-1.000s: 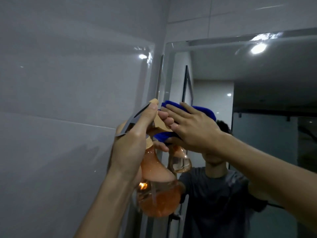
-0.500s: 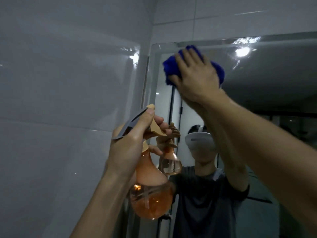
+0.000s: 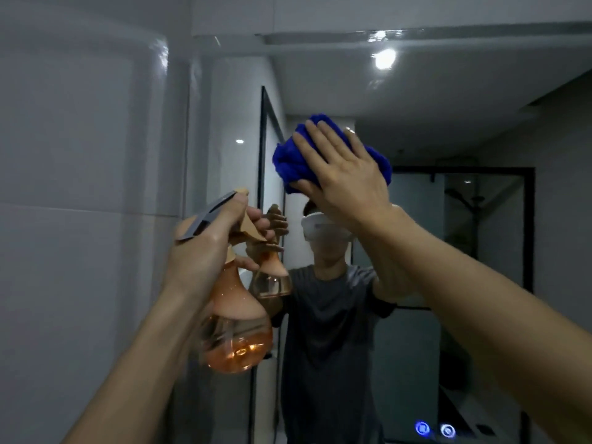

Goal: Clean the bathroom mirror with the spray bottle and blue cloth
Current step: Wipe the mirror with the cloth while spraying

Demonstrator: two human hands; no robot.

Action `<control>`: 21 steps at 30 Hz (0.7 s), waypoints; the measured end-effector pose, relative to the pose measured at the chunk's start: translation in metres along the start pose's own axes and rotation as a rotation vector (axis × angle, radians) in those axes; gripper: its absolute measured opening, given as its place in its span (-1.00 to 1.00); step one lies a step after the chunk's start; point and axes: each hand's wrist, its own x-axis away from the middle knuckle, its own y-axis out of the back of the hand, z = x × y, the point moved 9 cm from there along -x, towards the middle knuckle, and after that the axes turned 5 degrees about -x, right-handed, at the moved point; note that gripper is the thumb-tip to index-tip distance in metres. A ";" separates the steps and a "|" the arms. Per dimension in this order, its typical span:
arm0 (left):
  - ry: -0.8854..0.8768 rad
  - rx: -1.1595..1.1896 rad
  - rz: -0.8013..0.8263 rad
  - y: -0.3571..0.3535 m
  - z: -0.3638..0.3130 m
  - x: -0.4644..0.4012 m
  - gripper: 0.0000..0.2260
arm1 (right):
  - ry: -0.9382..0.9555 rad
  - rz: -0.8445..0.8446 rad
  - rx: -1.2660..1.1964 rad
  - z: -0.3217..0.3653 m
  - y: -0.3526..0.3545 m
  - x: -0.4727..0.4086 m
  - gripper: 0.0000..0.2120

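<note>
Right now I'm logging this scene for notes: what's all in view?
cloth: 1, blue, bunched, pressed against the mirror.
bottle: 1, clear with orange liquid, held up left of centre.
mirror: 1, on the wall ahead, reflecting the person and room.
tiles: pale grey, glossy, on the left wall.
left hand: grips the bottle's sprayer.
right hand: fingers straight, flat on the cloth.

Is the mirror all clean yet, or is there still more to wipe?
Not yet. Wiping is under way: the right hand presses the blue cloth flat against the mirror in its upper left part. The left hand grips the spray bottle, which has orange liquid inside, so more spraying is possible. The picture is too dim to show which patches are already clean. The right side and lower part look left to wipe.
</note>
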 end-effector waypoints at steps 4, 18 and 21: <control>0.025 0.032 0.039 -0.052 0.005 0.016 -0.70 | -0.102 -0.007 0.003 -0.070 0.015 0.039 -0.35; 0.085 0.052 0.167 -0.269 0.031 0.088 -0.70 | -0.285 -0.062 0.002 -0.301 0.068 0.194 -0.36; 0.084 0.059 0.162 -0.311 0.033 0.108 -0.69 | -0.303 -0.062 0.002 -0.349 0.076 0.230 -0.37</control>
